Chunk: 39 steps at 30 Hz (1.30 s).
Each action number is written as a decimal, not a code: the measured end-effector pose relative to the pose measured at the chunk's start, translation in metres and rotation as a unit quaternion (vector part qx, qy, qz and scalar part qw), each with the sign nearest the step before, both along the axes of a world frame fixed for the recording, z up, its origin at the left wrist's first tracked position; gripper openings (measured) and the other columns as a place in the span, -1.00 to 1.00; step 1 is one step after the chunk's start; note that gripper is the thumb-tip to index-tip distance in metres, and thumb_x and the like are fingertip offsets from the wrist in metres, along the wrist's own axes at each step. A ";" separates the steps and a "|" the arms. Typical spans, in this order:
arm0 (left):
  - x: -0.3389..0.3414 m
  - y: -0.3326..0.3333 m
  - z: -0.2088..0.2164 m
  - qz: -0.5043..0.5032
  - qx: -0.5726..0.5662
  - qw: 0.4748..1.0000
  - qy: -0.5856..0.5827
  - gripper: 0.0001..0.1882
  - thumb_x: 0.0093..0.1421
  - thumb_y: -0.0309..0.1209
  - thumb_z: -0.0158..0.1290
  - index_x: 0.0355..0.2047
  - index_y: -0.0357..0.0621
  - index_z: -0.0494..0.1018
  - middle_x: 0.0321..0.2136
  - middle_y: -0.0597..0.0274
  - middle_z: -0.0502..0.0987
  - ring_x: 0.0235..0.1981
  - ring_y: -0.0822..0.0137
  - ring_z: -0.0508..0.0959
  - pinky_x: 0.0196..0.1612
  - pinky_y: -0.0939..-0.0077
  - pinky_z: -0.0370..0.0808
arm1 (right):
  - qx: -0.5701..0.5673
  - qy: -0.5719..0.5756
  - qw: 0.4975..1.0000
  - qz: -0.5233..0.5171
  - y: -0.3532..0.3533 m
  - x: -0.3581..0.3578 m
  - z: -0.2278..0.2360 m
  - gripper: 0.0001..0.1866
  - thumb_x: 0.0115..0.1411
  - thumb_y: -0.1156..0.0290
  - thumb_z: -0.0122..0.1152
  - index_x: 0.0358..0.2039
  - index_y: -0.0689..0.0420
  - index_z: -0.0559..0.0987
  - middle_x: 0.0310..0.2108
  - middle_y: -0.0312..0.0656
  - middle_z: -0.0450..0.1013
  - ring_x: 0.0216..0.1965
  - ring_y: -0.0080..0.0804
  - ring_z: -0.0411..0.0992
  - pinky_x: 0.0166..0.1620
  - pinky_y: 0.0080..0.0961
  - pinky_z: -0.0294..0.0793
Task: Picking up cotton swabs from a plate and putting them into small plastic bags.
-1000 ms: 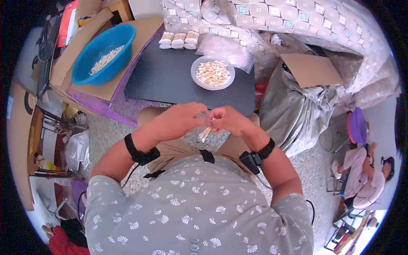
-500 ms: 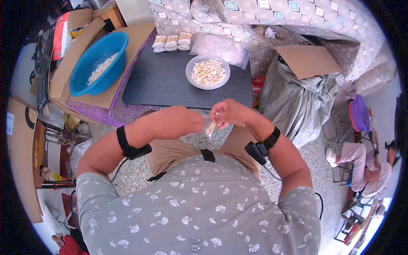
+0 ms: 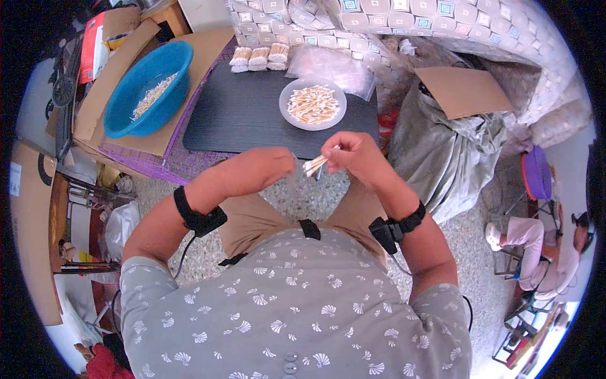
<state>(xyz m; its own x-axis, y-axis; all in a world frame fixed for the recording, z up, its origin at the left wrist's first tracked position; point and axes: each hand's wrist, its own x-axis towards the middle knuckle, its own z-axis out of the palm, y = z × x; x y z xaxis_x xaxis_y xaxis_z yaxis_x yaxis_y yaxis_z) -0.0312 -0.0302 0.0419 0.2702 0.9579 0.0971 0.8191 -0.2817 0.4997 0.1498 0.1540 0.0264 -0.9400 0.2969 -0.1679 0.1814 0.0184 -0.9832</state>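
Note:
My right hand point(image 3: 358, 159) is closed on a small bunch of cotton swabs point(image 3: 314, 165), whose white tips point left toward my other hand. My left hand point(image 3: 264, 168), fingers pinched together, holds what looks like a small clear plastic bag point(image 3: 298, 173), faint against the floor. The bunch and the bag are close together; whether they touch I cannot tell. Just beyond my hands, a white bowl point(image 3: 285, 117) full of loose cotton swabs point(image 3: 314, 104) stands on a dark tabletop point(image 3: 233, 120). Flat clear plastic bags point(image 3: 338, 68) lie behind the bowl.
Packed bundles of cotton swabs point(image 3: 259, 58) sit at the table's back edge. To the left, a blue basin point(image 3: 120, 123) with more swabs rests on cardboard point(image 3: 161, 136). A grey sack point(image 3: 435, 151) topped by cardboard point(image 3: 464, 91) stands right. A person point(image 3: 549, 252) sits far right.
My right hand has moved slightly up and to the right, and the swabs have swung from pointing down to pointing left. My left hand has shifted a little left, widening the gap.

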 end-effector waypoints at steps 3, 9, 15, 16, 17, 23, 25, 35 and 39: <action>0.000 0.000 0.000 0.004 -0.003 1.000 0.013 -0.88 0.21 -0.38 -0.10 -0.29 -0.15 0.33 -0.33 0.02 0.40 -0.25 -0.04 0.44 -0.18 0.17 0.40 | 0.055 0.066 0.995 -0.050 -0.007 -0.001 0.004 -0.89 0.15 0.45 0.20 -0.39 0.23 0.55 -0.47 -0.33 0.46 -0.48 -0.65 0.43 -0.38 -0.70 0.48; 0.003 0.000 0.001 0.032 0.012 0.999 0.011 -0.90 0.17 -0.43 -0.05 -0.33 -0.17 0.33 -0.36 0.03 0.39 -0.27 -0.04 0.44 -0.21 0.17 0.40 | 0.269 0.134 0.948 -0.106 -0.033 0.002 0.011 -0.89 0.06 0.42 0.23 -0.44 0.18 0.55 -0.50 -0.17 0.47 -0.46 -0.40 0.46 -0.40 -0.50 0.40; 0.008 -0.002 0.008 0.064 0.037 0.997 -0.021 -0.91 0.16 -0.44 -0.04 -0.35 -0.18 0.35 -0.38 0.04 0.40 -0.28 -0.01 0.44 -0.23 0.18 0.40 | 0.377 0.214 0.900 -0.049 -0.037 0.002 0.009 -0.88 0.05 0.41 0.22 -0.41 0.16 0.52 -0.43 -0.10 0.43 -0.37 -0.10 0.43 -0.31 -0.33 0.43; 0.009 -0.002 0.009 0.071 0.037 0.997 -0.025 -0.91 0.16 -0.44 -0.05 -0.35 -0.18 0.36 -0.38 0.05 0.40 -0.29 -0.01 0.44 -0.24 0.18 0.40 | 0.385 0.212 0.897 -0.037 -0.038 0.002 0.010 -0.88 0.05 0.41 0.22 -0.41 0.16 0.51 -0.43 -0.10 0.43 -0.36 -0.09 0.43 -0.30 -0.31 0.43; 0.009 -0.001 0.008 0.072 0.038 0.996 -0.025 -0.91 0.16 -0.44 -0.05 -0.35 -0.18 0.36 -0.38 0.05 0.40 -0.29 -0.01 0.44 -0.24 0.18 0.40 | 0.393 0.210 0.895 -0.024 -0.039 0.002 0.010 -0.88 0.05 0.41 0.21 -0.40 0.15 0.51 -0.43 -0.10 0.43 -0.35 -0.08 0.43 -0.29 -0.29 0.43; 0.013 0.000 0.015 0.089 0.045 0.995 -0.020 -0.90 0.16 -0.44 -0.04 -0.34 -0.19 0.36 -0.38 0.03 0.39 -0.28 -0.03 0.44 -0.24 0.18 0.40 | 0.398 0.188 0.898 0.011 -0.038 -0.001 0.010 -0.88 0.06 0.42 0.20 -0.39 0.15 0.51 -0.41 -0.09 0.44 -0.32 -0.05 0.43 -0.27 -0.25 0.43; 0.013 0.001 0.015 0.096 0.046 0.994 -0.006 -0.89 0.15 -0.44 -0.03 -0.33 -0.20 0.36 -0.36 0.03 0.39 -0.28 -0.03 0.43 -0.23 0.18 0.40 | 0.396 0.185 0.899 0.013 -0.037 -0.003 0.010 -0.89 0.06 0.42 0.19 -0.39 0.16 0.51 -0.40 -0.08 0.44 -0.31 -0.04 0.43 -0.26 -0.26 0.43; 0.001 0.007 0.012 0.095 0.074 0.992 0.033 -0.87 0.11 -0.47 -0.04 -0.30 -0.20 0.38 -0.35 0.01 0.38 -0.26 -0.03 0.43 -0.20 0.19 0.40 | 0.358 0.136 0.924 -0.003 -0.039 -0.016 0.008 -0.71 0.02 0.44 0.24 -0.21 0.15 0.46 -0.31 -0.04 0.45 -0.28 -0.09 0.46 -0.23 -0.32 0.46; -0.001 0.004 0.019 0.110 0.072 0.991 0.032 -0.86 0.10 -0.47 -0.03 -0.30 -0.19 0.36 -0.34 0.01 0.38 -0.26 -0.03 0.43 -0.20 0.20 0.40 | 0.273 0.125 0.953 -0.028 -0.041 -0.016 0.013 -0.67 0.00 0.48 0.27 -0.18 0.17 0.47 -0.29 -0.05 0.47 -0.29 -0.17 0.49 -0.22 -0.36 0.47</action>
